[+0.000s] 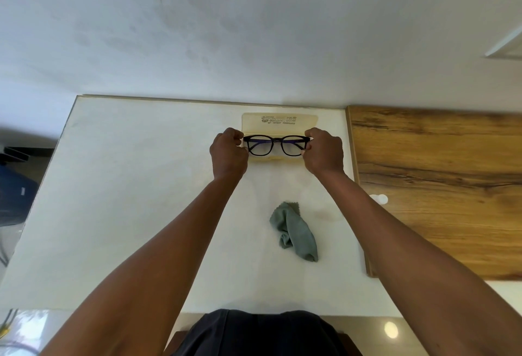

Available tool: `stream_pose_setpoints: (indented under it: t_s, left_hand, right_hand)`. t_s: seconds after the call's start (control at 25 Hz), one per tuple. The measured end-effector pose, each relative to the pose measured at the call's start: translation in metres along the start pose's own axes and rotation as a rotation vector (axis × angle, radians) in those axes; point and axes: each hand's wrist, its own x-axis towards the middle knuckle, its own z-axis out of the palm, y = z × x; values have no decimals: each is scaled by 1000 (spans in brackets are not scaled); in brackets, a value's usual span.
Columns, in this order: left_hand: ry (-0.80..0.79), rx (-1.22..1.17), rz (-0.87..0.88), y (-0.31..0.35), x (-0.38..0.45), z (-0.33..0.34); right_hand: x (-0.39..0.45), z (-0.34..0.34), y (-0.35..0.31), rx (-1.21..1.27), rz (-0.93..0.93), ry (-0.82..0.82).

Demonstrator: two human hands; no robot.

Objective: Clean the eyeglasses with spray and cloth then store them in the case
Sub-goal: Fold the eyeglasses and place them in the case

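Dark-framed eyeglasses [276, 145] are held over the open cream case [279, 122], which lies at the far side of the white table [141, 186] with its printed lid folded back. My left hand [228, 151] pinches the frame's left end and my right hand [324, 150] pinches its right end. The temples look folded behind the lenses. A crumpled grey-green cloth [295, 231] lies on the table nearer to me, between my forearms. I can see no spray bottle.
A wooden board [437, 186] adjoins the table on the right, with a small white round object [380, 199] at its near-left edge, partly behind my right forearm. A pale wall rises behind the table. Dark and blue items [17, 186] sit off the table's left side.
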Motion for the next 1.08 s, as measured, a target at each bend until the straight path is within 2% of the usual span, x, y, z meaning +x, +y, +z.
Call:
stream_pose_setpoints:
  t_s: [0.16,0.44,1.08]
  left_hand:
    - [-13,-14,-12,0,-1,-3]
    - [-26,-82,-68,0,-2,-3]
    - [6,-107,-125,3,-14,-11]
  right_hand:
    - [-5,4,0,-59,-88,18]
    - [-4,4,0,48,23,-49]
    - [-13,4,-5,192,124,20]
